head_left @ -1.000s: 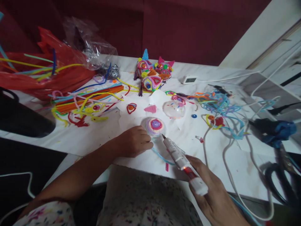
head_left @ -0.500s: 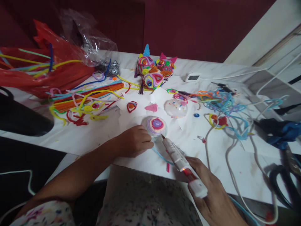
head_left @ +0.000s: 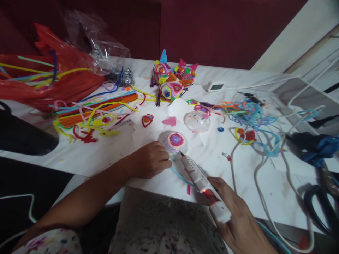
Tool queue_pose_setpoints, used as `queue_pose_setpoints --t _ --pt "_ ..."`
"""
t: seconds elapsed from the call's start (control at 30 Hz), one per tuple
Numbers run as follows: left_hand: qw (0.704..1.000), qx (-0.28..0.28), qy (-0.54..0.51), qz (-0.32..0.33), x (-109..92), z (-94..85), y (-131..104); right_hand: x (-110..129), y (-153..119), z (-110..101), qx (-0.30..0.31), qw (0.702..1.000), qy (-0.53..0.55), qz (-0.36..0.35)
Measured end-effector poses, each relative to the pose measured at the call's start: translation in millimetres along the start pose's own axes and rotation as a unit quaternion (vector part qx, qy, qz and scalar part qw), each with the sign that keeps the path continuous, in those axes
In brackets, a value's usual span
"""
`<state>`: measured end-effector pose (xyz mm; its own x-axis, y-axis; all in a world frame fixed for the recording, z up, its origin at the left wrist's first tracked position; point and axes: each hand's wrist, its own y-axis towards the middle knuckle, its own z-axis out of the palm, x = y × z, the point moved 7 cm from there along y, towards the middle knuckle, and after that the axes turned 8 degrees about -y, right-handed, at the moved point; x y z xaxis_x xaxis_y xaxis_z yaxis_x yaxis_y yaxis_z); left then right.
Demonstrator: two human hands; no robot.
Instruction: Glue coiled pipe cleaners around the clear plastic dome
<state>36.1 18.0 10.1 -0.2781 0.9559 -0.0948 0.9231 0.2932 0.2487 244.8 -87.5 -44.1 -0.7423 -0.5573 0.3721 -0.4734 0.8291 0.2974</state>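
In my right hand (head_left: 233, 211) is a white hot glue gun (head_left: 197, 176) with a small red light glowing on it. Its nozzle points at the near edge of a clear plastic dome (head_left: 164, 140), almost touching it. Rings of purple, red, cream and pink pipe cleaner (head_left: 176, 139) cover the dome's top. Against the dome's near left side, my left hand (head_left: 150, 160) is closed in a pinch. A light blue pipe cleaner (head_left: 180, 177) runs out from its fingertips toward the glue gun; the grip itself is partly hidden.
Beyond the dome lie a second clear dome (head_left: 197, 121), a pink felt cone (head_left: 169, 121) and a red-rimmed eye piece (head_left: 147, 120). Finished colourful masks (head_left: 172, 79) stand at the back. Pipe cleaners (head_left: 97, 109) lie left; white cables (head_left: 258, 183) and scissors (head_left: 320, 208) are right.
The whole view has shifted very slightly to the left. Both hands, the glue gun and the dome keep nearly the same places relative to each other.
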Motion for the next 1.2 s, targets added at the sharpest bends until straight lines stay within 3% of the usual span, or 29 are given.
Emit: queue_pose_setpoints --t 0.6,0.8,1.07,1.2 --pt "1.000 0.009 -0.009 -0.001 1.0 4.1 -1.7 -2.5 1.5 0.7 0.006 1.000 -0.001 0.021" --pt "1.000 0.006 -0.012 0.002 1.5 4.6 -1.6 8.5 10.1 -7.5 -0.082 0.995 -0.039 0.042" --pt "1.000 0.015 -0.017 -0.002 0.4 1.8 -0.4 10.0 16.5 -10.0 -0.058 0.998 -0.028 0.027" --pt "1.000 0.005 -0.019 -0.004 0.4 0.7 -0.4 9.9 13.5 -9.2 -0.094 0.994 -0.034 0.044"
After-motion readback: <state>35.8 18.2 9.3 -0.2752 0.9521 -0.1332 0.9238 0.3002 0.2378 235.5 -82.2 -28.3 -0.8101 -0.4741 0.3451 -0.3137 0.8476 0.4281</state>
